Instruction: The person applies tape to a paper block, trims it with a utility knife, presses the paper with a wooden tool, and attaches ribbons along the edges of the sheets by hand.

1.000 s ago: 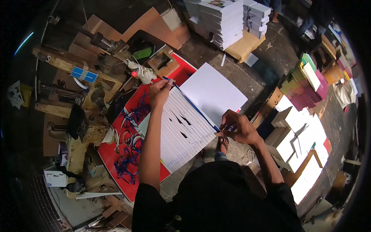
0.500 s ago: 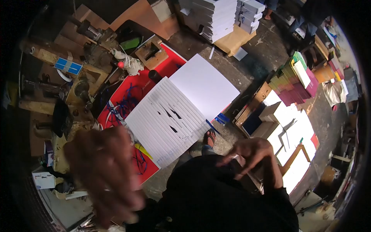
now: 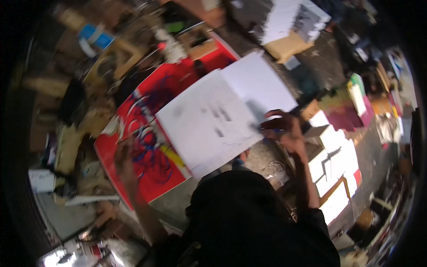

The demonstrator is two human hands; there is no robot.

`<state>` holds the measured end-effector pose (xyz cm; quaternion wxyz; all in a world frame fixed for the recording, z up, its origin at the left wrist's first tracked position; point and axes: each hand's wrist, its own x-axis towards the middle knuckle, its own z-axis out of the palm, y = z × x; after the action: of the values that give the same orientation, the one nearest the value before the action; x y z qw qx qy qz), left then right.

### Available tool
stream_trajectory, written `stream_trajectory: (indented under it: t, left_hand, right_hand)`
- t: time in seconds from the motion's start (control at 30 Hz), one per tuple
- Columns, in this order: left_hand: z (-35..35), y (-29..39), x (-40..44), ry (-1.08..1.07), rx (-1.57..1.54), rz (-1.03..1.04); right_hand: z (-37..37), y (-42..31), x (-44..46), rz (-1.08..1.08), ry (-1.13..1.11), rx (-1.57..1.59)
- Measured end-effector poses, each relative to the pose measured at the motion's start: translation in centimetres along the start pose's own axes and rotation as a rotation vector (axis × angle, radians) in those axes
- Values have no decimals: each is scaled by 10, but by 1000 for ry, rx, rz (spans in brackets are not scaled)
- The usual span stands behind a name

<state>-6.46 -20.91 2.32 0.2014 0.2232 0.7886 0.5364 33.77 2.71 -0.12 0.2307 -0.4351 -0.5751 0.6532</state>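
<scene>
Likely heavy, slippery: white layered paper stack [image 3: 191, 129] wanting opposite edges held. Right hand [image 3: 290, 132] curling beside it, left hand [image 3: 126, 153] blurring near tangled blue cords [image 3: 155, 168]; both grips unclear.

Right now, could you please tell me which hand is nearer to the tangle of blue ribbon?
Left: the left hand is just beside the blue ribbon tangle, while the right hand is across the white stack from it.
</scene>
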Motion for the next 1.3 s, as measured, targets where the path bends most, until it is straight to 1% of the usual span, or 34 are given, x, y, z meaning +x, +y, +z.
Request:
stream_trajectory:
  t: [0.03,0.07,0.13,0.17,0.2,0.23,0.3,0.33,0.37,0.4,0.43,0.47,0.5,0.53,0.57,0.6,0.63,0.67,0.7,0.73,0.77,0.8,0.87,0.9,0.93,1.03,1.1,1.13,1.17,1.23,1.27,1.3]
  left_hand:
    - [-17,-39,5,-22,115,62]
    - [-34,-78,11,-50,229,117]
    - [-24,-104,-7,-138,442,242]
    - [-18,-108,-20,-192,461,222]
    - [-11,-111,-31,-254,475,205]
    - [-5,-119,-41,-239,471,199]
    - [7,-138,-53,-102,511,160]
    - [10,-153,-53,-95,502,162]
    - [13,-167,-51,-107,475,120]
    - [16,-169,-50,-114,446,79]
    - [19,-170,-49,-100,435,85]
    - [24,-169,-45,-25,310,232]
    - [28,-163,-40,47,184,380]
    - [26,-144,-35,54,174,392]
    - [21,-108,-34,15,200,257]
    - [16,-71,-34,-28,226,120]
    - [15,-33,-39,-31,216,128]
    - [15,8,-46,-168,136,225]
    - [16,34,-52,-305,55,321]
    - [15,46,-54,-308,44,325]
    - [15,55,-56,-471,19,382]
    - [16,58,-57,-633,-7,441]
    - [18,58,-57,-664,17,437]
    - [17,59,-57,-696,53,420]
    - [17,57,-58,-702,-1,392]
    - [16,47,-57,-753,-68,402]
    - [12,44,-53,-758,-78,409]
    - [10,42,-51,-763,-86,413]
    - [9,37,-48,-779,-93,416]
    - [5,19,-43,-694,-37,384]
    - [4,9,-41,-692,-99,313]
    - [0,0,-37,-727,-108,318]
  right_hand:
    - [1,7,6,-31,-1,33]
    - [10,4,9,-22,71,-47]
    - [28,1,9,-109,239,-40]
    - [39,-1,8,-184,356,2]
    - [47,-13,4,-182,415,-11]
    - [52,-24,-1,-182,478,-27]
    - [55,-28,-10,-211,475,-50]
    - [56,-29,-15,-231,485,-67]
    - [58,-31,-19,-240,483,-72]
    - [63,-34,-23,-216,400,-75]
    - [69,-37,-26,-196,315,-77]
    - [77,-41,-30,-267,205,-72]
    - [86,-45,-37,-279,110,-6]
    - [101,-41,-44,-272,64,101]
    - [113,-52,-47,-304,-115,32]
    - [129,-55,-52,-241,-195,9]
    - [147,-58,-51,-225,-315,-111]
    - [165,-67,-50,-207,-310,-161]
    - [184,-65,-47,-231,-268,-106]
    - [197,-72,-44,-144,-264,-28]
    - [204,-78,-41,-55,-259,49]
    - [207,-78,-38,-58,-253,38]
    - [213,-75,-30,-127,-222,412]
    - [212,-75,-30,-132,-221,411]
    - [210,-75,-31,-154,-228,391]
    - [209,-84,-32,-211,-238,354]
    - [212,-90,-32,-183,-183,504]
    - [210,-103,-34,-104,-167,592]
    - [207,-107,-34,-106,-150,589]
    - [197,-112,-33,-144,-72,762]
    - [191,-112,-31,-178,-61,789]
    - [185,-116,-30,-211,-29,818]
